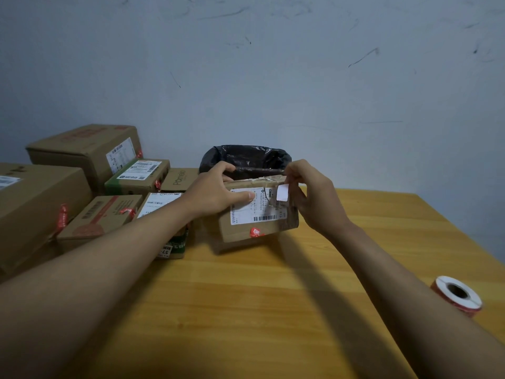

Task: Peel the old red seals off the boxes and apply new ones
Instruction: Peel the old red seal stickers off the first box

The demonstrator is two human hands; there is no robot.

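A small cardboard box (246, 227) with a white shipping label is tilted up off the wooden table (273, 283). My left hand (218, 192) grips its top left, thumb pressed on the label. My right hand (314, 195) is at the box's top right corner and pinches a small sticker (283, 192) whose white back faces me. A red seal (256, 232) sits on the box's lower front edge. A roll of red seals (457, 295) lies on the table at the right.
Several cardboard boxes (82, 151) with red seals are stacked at the left. A bin lined with a black bag (246, 158) stands behind the held box, against the grey wall.
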